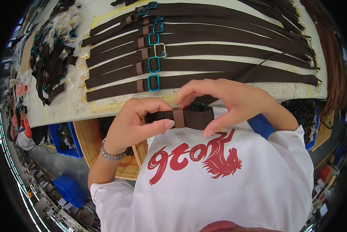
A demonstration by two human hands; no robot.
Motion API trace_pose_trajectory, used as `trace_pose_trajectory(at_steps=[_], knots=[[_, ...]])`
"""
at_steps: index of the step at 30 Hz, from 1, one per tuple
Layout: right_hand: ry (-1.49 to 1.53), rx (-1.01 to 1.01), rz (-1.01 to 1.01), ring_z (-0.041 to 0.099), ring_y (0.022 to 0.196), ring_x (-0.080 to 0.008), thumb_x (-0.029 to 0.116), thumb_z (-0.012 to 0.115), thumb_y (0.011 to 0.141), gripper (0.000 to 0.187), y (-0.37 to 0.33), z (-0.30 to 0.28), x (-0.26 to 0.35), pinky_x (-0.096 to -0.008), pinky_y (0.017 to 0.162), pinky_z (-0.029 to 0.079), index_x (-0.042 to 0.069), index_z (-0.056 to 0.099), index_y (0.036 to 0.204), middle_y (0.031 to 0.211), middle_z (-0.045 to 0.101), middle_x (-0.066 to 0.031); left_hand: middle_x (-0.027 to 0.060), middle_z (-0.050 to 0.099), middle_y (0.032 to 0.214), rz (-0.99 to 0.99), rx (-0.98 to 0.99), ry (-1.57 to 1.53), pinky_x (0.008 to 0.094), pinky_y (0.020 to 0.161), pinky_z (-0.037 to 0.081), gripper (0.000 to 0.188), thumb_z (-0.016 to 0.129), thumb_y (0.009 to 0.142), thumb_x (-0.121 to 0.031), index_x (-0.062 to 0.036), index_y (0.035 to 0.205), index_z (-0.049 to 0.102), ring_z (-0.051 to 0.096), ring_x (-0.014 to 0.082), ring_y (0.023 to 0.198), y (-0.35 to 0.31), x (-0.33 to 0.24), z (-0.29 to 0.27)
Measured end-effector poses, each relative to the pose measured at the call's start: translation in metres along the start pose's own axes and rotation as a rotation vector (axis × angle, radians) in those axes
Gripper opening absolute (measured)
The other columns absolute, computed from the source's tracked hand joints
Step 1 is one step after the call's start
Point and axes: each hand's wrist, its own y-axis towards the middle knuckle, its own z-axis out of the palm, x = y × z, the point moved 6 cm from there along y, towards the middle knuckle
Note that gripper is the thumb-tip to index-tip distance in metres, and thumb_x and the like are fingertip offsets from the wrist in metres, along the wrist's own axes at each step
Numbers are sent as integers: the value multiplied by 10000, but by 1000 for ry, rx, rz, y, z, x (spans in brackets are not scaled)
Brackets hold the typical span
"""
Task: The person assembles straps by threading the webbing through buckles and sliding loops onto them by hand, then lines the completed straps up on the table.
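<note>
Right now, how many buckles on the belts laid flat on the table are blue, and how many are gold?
Blue buckles: 7
Gold buckles: 1
Total: 8
The strap held in both hands isn't counted.

Little room on the table (65, 110), with brown straps (220, 65) in tight rows across most of it and a heap of bagged straps (53, 58) blocking the left end, only thin white gaps between rows, and open space just above the near edge.
</note>
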Motion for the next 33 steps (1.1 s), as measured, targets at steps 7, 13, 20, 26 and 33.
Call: trace_pose_trajectory(at_steps=[7,13,20,26,33], knots=[[32,370,140,635,738,-147,352,814,986,373,14,10,1,-321,699,506,17,759,1140,873,763,-57,106,763,1086,28,92,-349,287,865,586,213,730,995,-8,102,1177,736,734,137,935,-6,20,-13],[436,320,580,563,575,-38,234,642,1121,297,4,33,7,-232,509,408,11,751,958,711,698,5,211,759,1260,284,-112,164,446,1046,547,365,609,1075,-177,70,1334,681,728,324,1195,-17,-41,-31],[489,86,682,420,500,-29,252,656,1083,285,-1,33,3,-250,455,300,26,761,945,625,579,40,171,729,1044,623,-84,998,486,954,575,626,876,809,-410,2,1236,676,720,390,953,-17,-70,39],[606,43,641,444,556,-17,216,652,1128,277,-22,45,-5,-228,480,312,-9,730,986,693,598,41,152,752,1045,588,26,910,482,970,598,574,912,813,-364,23,1164,675,740,349,911,-8,-56,42],[384,142,565,535,651,-25,244,653,1127,298,-28,40,11,-244,546,418,-3,725,977,774,634,31,132,773,1010,682,-24,964,525,1033,597,457,930,795,-309,-10,1036,682,772,322,973,-24,-54,45]])
